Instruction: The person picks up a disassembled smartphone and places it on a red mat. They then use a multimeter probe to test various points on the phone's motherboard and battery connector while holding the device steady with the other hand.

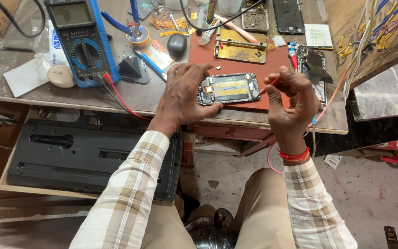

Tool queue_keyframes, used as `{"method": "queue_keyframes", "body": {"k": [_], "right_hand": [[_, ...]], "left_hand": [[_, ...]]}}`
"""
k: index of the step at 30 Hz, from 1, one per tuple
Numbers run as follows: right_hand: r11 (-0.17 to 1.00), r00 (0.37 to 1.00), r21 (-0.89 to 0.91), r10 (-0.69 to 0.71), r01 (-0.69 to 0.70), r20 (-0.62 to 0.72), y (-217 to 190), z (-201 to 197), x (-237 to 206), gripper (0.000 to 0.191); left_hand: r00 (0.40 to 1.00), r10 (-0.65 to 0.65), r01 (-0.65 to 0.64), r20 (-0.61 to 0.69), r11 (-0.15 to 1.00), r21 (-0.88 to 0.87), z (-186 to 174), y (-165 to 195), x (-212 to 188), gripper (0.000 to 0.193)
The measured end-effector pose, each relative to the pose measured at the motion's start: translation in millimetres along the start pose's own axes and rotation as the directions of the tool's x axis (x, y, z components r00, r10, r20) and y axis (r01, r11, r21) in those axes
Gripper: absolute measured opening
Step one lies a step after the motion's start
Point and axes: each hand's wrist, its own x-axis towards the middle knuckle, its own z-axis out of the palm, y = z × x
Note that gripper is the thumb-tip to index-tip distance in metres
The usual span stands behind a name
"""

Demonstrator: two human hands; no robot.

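In the head view, an opened phone (229,88) lies flat on a red mat (254,67) near the front edge of the worktop (153,97). Its back cover is off, so the inner parts show: a yellowish plate in the middle, dark circuit parts at both ends and a small orange piece at the left end. The left hand (183,94) rests on the left end of the phone; its grip is closed on the phone, with the thumb at the lower edge and the fingers curled over the upper edge. The right hand (289,99) is just beside the right end of the phone. Its grip pinches a thin red tool (269,85), and the tip of the tool points to the right end of the phone.

Behind the phone, a yellowish metal holder (240,46) lies on the mat. A small grey tray (255,19) behind it holds tiny parts; I cannot tell which. A blue multimeter (81,39) stands at the left, with a red wire (120,101) running from it.
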Motion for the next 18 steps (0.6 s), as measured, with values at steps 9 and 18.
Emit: {"method": "queue_keyframes", "body": {"k": [9,18], "right_hand": [[0.991,0.996,0.103,0.083,-0.085,0.018,0.8,0.7,-2.1,0.038],[1.0,1.0,-0.007,-0.013,0.013,0.005,-1.1,2.5,1.1,0.046]], "left_hand": [[1.0,-0.006,0.006,0.001,1.0,-0.004,-2.3,1.0,0.0,0.087],[1.0,0.002,-0.002,-0.01,1.0,0.011,-0.3,0.6,-0.3,0.089]]}}
